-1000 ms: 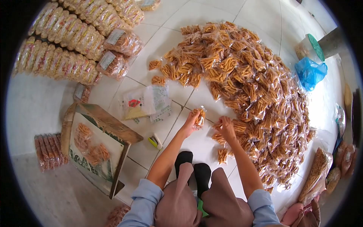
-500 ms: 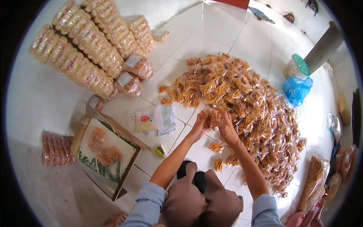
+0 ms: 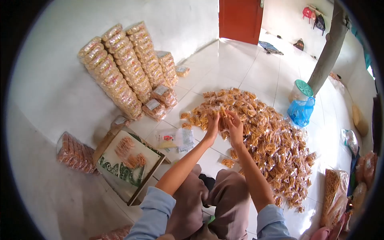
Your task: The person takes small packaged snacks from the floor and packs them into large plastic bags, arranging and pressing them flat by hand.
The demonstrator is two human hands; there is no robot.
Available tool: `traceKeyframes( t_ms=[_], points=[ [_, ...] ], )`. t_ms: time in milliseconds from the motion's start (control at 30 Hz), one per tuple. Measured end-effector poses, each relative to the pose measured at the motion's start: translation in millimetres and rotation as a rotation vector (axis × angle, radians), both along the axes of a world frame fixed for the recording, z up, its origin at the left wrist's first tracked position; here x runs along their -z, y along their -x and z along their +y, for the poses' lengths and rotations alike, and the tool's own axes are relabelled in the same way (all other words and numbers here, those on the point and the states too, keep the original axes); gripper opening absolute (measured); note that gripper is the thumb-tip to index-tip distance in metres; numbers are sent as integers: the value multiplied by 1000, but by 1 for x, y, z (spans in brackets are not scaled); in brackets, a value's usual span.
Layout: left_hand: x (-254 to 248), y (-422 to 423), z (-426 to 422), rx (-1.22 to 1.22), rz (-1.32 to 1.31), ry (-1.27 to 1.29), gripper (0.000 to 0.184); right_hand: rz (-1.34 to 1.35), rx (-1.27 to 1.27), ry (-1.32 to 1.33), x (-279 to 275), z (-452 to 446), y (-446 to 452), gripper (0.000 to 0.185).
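Observation:
Both hands are raised over the near left edge of a large pile of small clear packets of brown snack sticks [image 3: 264, 140]. My left hand [image 3: 213, 127] has its fingers closed on a small snack packet [image 3: 216, 111]. Close beside it, my right hand [image 3: 235, 127] is closed on snack packets [image 3: 225, 114] too. The fingers partly cover what they hold, so I cannot tell exactly how many packets are there. A loose snack packet [image 3: 227, 163] lies on the tiles below the hands.
A low table [image 3: 114, 182] at the left carries several snack bundles [image 3: 125, 147]. Tall stacks of bagged snacks [image 3: 128, 66] lean by the wall. Printed plastic bags [image 3: 170, 139] lie on the floor. A green-lidded tub [image 3: 303, 89], blue bag [image 3: 301, 112] and post [image 3: 330, 48] stand right.
The camera view has tilted up, bringing more of the red door and far wall into sight. Both hands stay close together with snack packets, now more upright.

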State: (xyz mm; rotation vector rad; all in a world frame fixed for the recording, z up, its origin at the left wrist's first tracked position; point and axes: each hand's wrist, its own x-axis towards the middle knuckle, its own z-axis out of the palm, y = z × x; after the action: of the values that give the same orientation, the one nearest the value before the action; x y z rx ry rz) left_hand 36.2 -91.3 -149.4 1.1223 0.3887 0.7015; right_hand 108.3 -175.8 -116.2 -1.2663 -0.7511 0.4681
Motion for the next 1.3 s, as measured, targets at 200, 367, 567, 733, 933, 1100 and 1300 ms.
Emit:
traceKeyframes(
  t_ms=[200, 367, 567, 733, 933, 1100, 1300],
  points=[
    [-27, 31, 6, -86, 145, 28, 74, -22, -42, -25, -21, 11, 45, 38],
    [-69, 82, -5, -179, 111, 225, 60, -181, -77, -108, -26, 27, 84, 39],
    [-74, 163, -5, -481, 33, 274, 50, -449, -177, -136, -24, 66, 157, 43],
    [-40, 242, 4, -690, -151, 297, 48, -329, -633, -117, -8, 79, 227, 52],
    [-12, 322, 16, -580, -253, 378, 45, -232, -705, -39, -4, 87, 295, 51],
    [-14, 349, 2, -731, -343, 288, 51, -351, -685, 47, 32, 98, 337, 53],
    [-1, 368, 6, -515, -437, 383, 54, -487, -685, 40, 47, 94, 342, 78]
  ],
)
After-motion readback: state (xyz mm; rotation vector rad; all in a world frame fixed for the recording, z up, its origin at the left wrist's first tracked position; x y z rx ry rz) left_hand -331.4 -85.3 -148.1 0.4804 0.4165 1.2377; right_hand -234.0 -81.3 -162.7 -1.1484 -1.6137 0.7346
